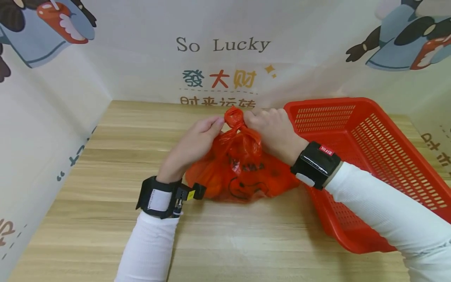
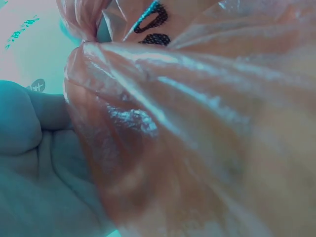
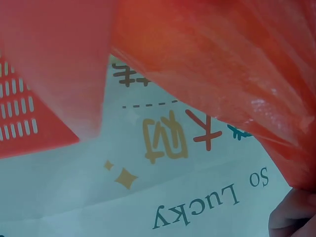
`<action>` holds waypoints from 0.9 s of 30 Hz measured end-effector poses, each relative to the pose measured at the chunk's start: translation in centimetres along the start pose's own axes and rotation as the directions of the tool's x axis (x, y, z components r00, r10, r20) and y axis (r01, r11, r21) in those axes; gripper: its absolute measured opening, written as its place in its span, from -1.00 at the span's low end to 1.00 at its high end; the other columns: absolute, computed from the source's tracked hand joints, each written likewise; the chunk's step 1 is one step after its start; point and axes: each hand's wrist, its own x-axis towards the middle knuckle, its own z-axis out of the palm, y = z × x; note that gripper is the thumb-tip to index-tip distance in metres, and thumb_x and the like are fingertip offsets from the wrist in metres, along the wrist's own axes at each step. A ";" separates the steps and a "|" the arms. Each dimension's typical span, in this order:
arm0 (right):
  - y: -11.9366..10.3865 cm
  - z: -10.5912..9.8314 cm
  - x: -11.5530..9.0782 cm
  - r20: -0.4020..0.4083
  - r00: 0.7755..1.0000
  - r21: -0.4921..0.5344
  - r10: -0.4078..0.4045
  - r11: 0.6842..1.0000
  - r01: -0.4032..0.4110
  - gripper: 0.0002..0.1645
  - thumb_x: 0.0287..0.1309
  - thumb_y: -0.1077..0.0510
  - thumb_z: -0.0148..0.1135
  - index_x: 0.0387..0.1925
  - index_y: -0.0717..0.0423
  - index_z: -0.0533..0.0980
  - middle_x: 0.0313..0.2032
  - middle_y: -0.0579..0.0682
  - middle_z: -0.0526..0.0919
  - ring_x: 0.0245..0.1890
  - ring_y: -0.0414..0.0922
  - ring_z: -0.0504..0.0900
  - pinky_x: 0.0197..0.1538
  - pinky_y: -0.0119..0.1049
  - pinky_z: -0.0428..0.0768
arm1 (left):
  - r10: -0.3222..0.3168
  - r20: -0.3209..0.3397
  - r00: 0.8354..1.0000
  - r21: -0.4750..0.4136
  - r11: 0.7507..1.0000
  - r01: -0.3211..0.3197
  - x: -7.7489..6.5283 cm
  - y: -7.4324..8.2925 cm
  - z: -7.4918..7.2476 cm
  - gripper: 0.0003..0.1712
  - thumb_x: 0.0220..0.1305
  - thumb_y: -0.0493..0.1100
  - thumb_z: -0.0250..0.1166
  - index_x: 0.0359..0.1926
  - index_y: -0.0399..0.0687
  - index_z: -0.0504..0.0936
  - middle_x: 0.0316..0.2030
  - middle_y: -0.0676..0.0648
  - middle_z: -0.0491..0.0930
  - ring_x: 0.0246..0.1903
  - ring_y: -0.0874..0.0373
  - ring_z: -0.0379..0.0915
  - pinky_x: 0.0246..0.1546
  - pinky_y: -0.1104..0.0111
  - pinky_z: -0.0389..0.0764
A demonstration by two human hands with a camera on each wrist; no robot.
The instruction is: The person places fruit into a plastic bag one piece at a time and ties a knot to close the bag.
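A red plastic bag (image 1: 243, 172) sits on the table, its neck gathered into a twisted knot with a loop on top. Rounded orange shapes show through its left side, and dark print marks its front. My left hand (image 1: 192, 145) pinches the bag's top from the left, thumb beside the loop. From the right, my right hand (image 1: 275, 131) grips the gathered plastic with curled fingers. In the left wrist view, stretched bag film (image 2: 173, 148) fans out beside the left hand (image 2: 39, 168). The right wrist view catches only the fingers (image 3: 291, 212) at the taut bag corner.
A red slotted basket (image 1: 325, 102) stands right of the bag, under my right forearm. Pale wood tabletop (image 1: 116, 188) spreads to the left and front. Behind it rises a white printed backdrop (image 1: 141, 58) with lettering and cartoon figures.
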 end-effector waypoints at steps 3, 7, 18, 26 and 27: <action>-0.1 0.0 -0.1 -0.018 1.000 0.025 -0.024 0.999 0.024 -0.93 0.19 0.33 0.18 -0.41 0.23 0.50 -0.54 0.15 0.59 -0.53 0.13 0.62 -0.56 -0.06 0.60 | -0.005 -0.032 0.999 -0.028 1.000 0.004 0.1 0.1 0.2 -0.58 0.56 0.04 -0.17 -0.16 -0.20 0.44 -0.39 -0.09 0.29 -0.29 0.04 0.30 -0.23 0.32 0.35; -0.1 0.0 -0.2 -0.060 0.996 0.026 -0.072 0.997 0.074 -0.89 0.16 0.41 0.15 -0.45 0.23 0.45 -0.53 0.13 0.55 -0.52 0.11 0.60 -0.59 -0.08 0.58 | 0.024 -0.090 0.996 -0.016 1.000 -0.025 0.3 0.1 0.6 -0.47 0.54 0.14 -0.15 0.11 -0.13 0.53 -0.13 -0.10 0.52 -0.07 0.09 0.43 0.02 0.30 0.48; -0.5 -0.3 -0.3 -0.059 0.991 0.068 -0.122 0.990 0.126 -0.92 0.14 0.39 0.23 -0.42 0.25 0.49 -0.48 0.12 0.59 -0.54 0.06 0.59 -0.53 -0.17 0.58 | 0.123 -0.278 0.953 -0.087 0.984 -0.152 0.8 0.0 1.6 -0.73 0.35 -0.12 0.25 -0.06 -0.22 0.65 -0.32 -0.12 0.69 -0.40 0.26 0.57 -0.39 0.52 0.56; -0.2 -0.6 -0.4 -0.068 0.993 0.186 -0.092 0.977 0.103 -0.86 0.09 0.42 0.14 -0.49 0.19 0.43 -0.52 0.08 0.56 -0.52 0.04 0.57 -0.50 -0.16 0.55 | 0.183 -0.364 0.913 -0.065 0.973 -0.221 0.7 0.3 1.3 -0.78 0.40 -0.25 0.16 -0.09 -0.37 0.51 -0.32 -0.18 0.56 -0.33 0.14 0.42 -0.30 0.51 0.47; -0.1 -0.6 -0.3 -0.063 0.995 0.211 -0.082 0.973 0.093 -0.86 0.08 0.41 0.16 -0.50 0.18 0.42 -0.53 0.08 0.55 -0.52 0.05 0.57 -0.49 -0.16 0.55 | 0.188 -0.348 0.918 -0.067 0.972 -0.225 0.6 0.3 1.3 -0.80 0.40 -0.26 0.15 -0.08 -0.37 0.48 -0.32 -0.15 0.55 -0.33 0.15 0.41 -0.29 0.51 0.46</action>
